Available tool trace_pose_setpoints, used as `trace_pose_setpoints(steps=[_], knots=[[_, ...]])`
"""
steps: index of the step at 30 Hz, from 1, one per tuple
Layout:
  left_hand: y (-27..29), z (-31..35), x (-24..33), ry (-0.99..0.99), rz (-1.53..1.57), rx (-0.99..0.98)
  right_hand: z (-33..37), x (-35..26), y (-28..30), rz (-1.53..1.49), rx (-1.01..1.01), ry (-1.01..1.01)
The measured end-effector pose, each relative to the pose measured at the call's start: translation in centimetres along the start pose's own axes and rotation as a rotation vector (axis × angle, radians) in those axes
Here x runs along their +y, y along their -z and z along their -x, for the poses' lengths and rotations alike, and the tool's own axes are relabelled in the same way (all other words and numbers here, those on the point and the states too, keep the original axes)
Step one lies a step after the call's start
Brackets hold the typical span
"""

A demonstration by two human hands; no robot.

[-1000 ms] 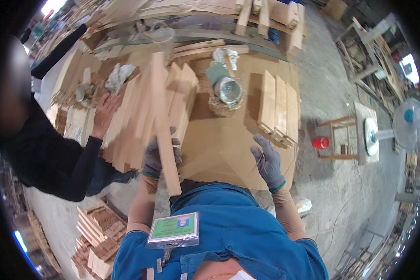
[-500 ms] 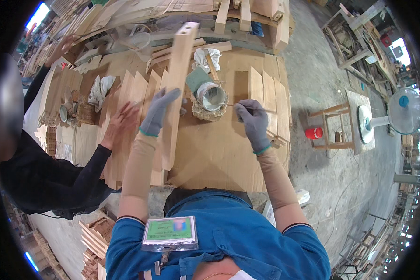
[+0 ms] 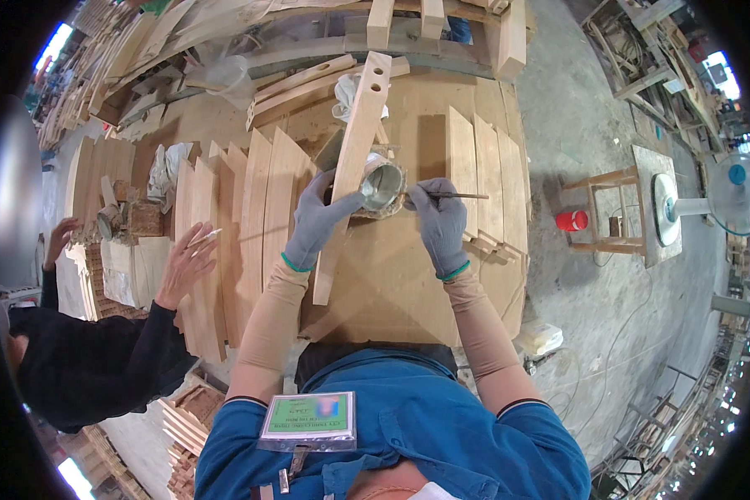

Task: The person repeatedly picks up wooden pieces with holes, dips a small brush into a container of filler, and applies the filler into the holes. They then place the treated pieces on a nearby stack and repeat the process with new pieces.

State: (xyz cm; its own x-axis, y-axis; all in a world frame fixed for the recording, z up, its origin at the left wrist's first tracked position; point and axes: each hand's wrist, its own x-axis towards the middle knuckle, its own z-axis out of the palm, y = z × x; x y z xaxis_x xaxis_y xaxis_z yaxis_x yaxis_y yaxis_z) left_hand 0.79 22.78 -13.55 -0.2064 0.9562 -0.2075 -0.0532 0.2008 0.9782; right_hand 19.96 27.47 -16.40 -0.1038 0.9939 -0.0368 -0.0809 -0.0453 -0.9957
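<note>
My left hand (image 3: 318,221), in a grey glove, is closed round a long pale wooden piece (image 3: 362,125) with two round holes near its far end. The piece slants across the cardboard-covered table, its far end leaning right. Just right of it stands a round metal can (image 3: 383,185) with a pale, smeared inside; the piece hides part of its left side. My right hand (image 3: 440,225), also gloved, pinches a thin dark-handled brush (image 3: 465,196), held level. The brush's tip is at the can's right rim, too small to make out.
Angled wooden boards (image 3: 268,179) stand in a row on the left, and more boards (image 3: 485,175) at the right edge. A co-worker's hand (image 3: 183,267) holds a thin stick by the left boards. Farther right are a wooden stool (image 3: 600,187) and a fan (image 3: 665,208).
My left hand has swung the wooden piece rightward and lower, beside the can. My right hand has shifted slightly left with the brush. The co-worker's hand has drawn back from the boards.
</note>
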Motion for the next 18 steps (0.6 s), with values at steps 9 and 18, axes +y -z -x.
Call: trace_pose_setpoints(steps=[9, 18], knots=[[0.0, -0.1, -1.7, -0.072, 0.05, 0.048, -0.4, 0.5, 0.2, -0.001, -0.019, -0.02], [0.0, -0.1, -1.8, -0.057, 0.079, 0.072, -0.4, 0.1, 1.3, 0.045, -0.072, 0.065]])
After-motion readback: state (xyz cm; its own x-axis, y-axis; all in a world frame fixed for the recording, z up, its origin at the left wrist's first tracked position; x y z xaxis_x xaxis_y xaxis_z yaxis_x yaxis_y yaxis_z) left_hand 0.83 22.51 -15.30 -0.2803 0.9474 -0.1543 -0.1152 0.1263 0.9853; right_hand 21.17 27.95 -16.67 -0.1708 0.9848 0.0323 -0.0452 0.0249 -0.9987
